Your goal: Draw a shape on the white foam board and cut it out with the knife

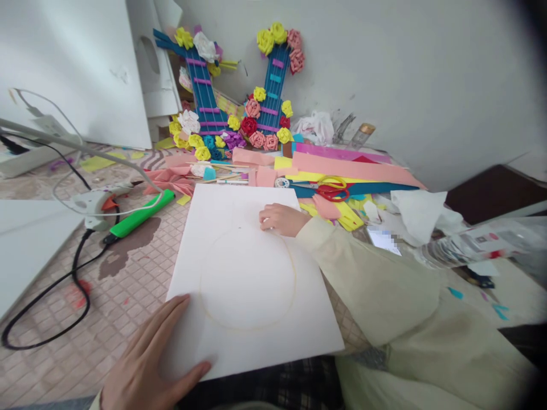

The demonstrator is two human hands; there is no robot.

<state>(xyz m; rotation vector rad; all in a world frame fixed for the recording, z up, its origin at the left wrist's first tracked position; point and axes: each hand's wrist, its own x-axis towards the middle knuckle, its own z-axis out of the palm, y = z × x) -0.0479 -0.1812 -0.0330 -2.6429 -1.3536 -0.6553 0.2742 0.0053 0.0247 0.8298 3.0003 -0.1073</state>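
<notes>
A white board point(248, 285) lies in front of me, with a faint yellowish circle drawn on it. My left hand point(149, 353) rests on its lower left corner, thumb and fingers spread apart. Over the board's upper right part, my right hand point(282, 220) is closed with its fingers curled together. Whatever those fingers may pinch is too small or hidden to name. A tiny dark mark point(240, 228) shows on the board left of my right hand.
Left of the board are a hot glue gun point(96, 205), its black cord and a green box cutter point(143, 215). Scissors point(331, 188) and coloured paper strips point(354, 166) lie behind it. Flower-decorated blue letters point(273, 85) stand at the wall. A plastic bottle point(474, 245) lies right.
</notes>
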